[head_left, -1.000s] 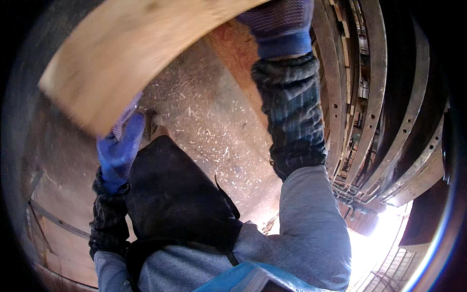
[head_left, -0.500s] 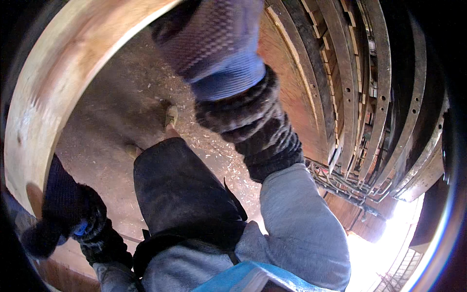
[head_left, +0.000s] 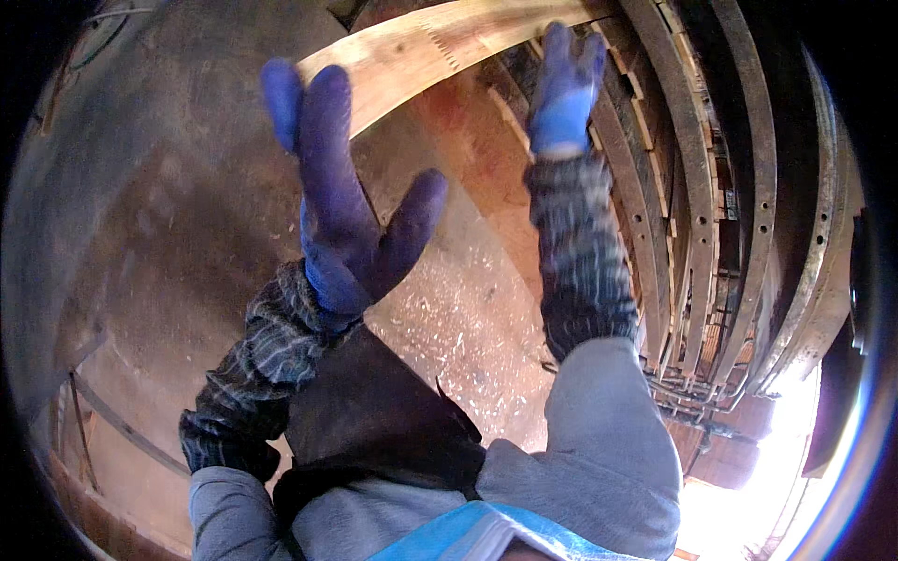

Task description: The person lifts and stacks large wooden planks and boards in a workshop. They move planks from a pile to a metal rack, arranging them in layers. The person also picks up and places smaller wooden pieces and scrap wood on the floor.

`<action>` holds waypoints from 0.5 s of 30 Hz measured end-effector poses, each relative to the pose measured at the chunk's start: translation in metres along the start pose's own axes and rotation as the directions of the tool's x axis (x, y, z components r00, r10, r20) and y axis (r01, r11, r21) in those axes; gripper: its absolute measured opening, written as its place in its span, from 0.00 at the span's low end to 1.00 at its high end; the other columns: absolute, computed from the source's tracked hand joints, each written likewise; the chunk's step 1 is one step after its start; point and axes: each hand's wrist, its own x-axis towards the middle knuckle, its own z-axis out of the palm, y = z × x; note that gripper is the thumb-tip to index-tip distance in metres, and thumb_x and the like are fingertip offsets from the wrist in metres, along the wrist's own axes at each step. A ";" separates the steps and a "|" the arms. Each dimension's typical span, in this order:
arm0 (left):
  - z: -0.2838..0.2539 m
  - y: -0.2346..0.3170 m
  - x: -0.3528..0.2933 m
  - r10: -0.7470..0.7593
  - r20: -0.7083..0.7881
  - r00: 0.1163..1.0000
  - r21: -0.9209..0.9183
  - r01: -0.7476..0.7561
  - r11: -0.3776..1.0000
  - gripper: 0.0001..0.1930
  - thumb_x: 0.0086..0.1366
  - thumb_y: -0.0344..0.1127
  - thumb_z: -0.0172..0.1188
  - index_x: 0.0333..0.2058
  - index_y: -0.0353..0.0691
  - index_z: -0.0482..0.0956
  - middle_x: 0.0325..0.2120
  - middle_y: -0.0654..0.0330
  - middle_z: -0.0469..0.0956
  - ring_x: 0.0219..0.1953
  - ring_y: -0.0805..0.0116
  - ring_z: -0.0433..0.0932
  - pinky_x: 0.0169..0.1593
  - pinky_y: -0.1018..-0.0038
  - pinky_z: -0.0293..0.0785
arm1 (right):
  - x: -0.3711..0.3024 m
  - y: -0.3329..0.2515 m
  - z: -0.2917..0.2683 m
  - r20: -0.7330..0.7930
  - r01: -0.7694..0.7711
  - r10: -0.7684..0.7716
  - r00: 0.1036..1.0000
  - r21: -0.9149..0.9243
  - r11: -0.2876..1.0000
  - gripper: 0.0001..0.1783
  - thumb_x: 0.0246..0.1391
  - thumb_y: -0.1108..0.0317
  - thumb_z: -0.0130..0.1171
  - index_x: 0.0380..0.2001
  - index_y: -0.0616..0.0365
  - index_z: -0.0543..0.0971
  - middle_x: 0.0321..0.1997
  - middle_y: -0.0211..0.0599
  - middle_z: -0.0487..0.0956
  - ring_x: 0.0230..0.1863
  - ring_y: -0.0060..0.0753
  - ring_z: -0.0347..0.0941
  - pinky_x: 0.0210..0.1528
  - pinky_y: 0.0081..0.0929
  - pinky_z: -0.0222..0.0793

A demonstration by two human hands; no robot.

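Note:
A pale wooden board (head_left: pixel 402 58) with a zigzag joint across it stretches over the top of the view, its right end at the metal rack. My left hand (head_left: pixel 341 192), in a purple-blue glove, is open with fingers and thumb spread. Its fingertips overlap the board's left end in view; whether they touch it I cannot tell. My right hand (head_left: pixel 567 89), in a matching glove, is raised beside the board's right part, in front of the rack. Its fingers are stretched out and apart, overlapping the board's lower edge. Dark striped sleeve covers sit on both forearms.
On the right stands a large rack of curved-looking metal bars (head_left: pixel 687 178) with wooden pieces stacked between them. Pipes (head_left: pixel 702 397) run along its near end. Wood chips lie on the brown floor (head_left: pixel 468 318). Thin metal bars (head_left: pixel 79 421) stand at the lower left.
The board has swung from the left side to the top, toward the rack. My left hand has left the board's near end and risen to the middle; my right hand has moved right.

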 end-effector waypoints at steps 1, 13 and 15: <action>0.015 0.009 -0.001 0.047 -0.041 0.998 0.004 -0.047 0.999 0.38 0.58 0.35 0.59 0.63 0.34 0.49 0.64 0.39 0.43 0.66 0.44 0.43 0.66 0.59 0.44 | -0.015 -0.063 -0.016 -0.007 -0.173 0.230 0.973 0.638 0.750 0.32 0.60 0.68 0.49 0.65 0.57 0.50 0.64 0.43 0.60 0.65 0.46 0.56 0.65 0.40 0.54; 0.052 -0.047 -0.015 -0.333 0.159 0.929 -0.450 0.368 0.813 0.27 0.63 0.19 0.45 0.61 0.33 0.54 0.58 0.51 0.61 0.60 0.59 0.64 0.60 0.68 0.61 | 0.013 -0.046 -0.037 0.237 0.407 -0.344 0.909 -0.318 0.856 0.37 0.48 0.44 0.59 0.51 0.63 0.69 0.51 0.54 0.72 0.53 0.55 0.67 0.56 0.44 0.62; 0.027 -0.051 -0.070 -0.509 0.180 0.842 -0.467 0.529 0.709 0.28 0.63 0.20 0.46 0.62 0.34 0.52 0.60 0.51 0.58 0.62 0.58 0.61 0.61 0.66 0.59 | 0.016 -0.041 -0.040 0.277 0.418 -0.336 0.900 -0.334 0.845 0.37 0.49 0.43 0.58 0.52 0.63 0.68 0.52 0.54 0.71 0.54 0.55 0.66 0.57 0.43 0.61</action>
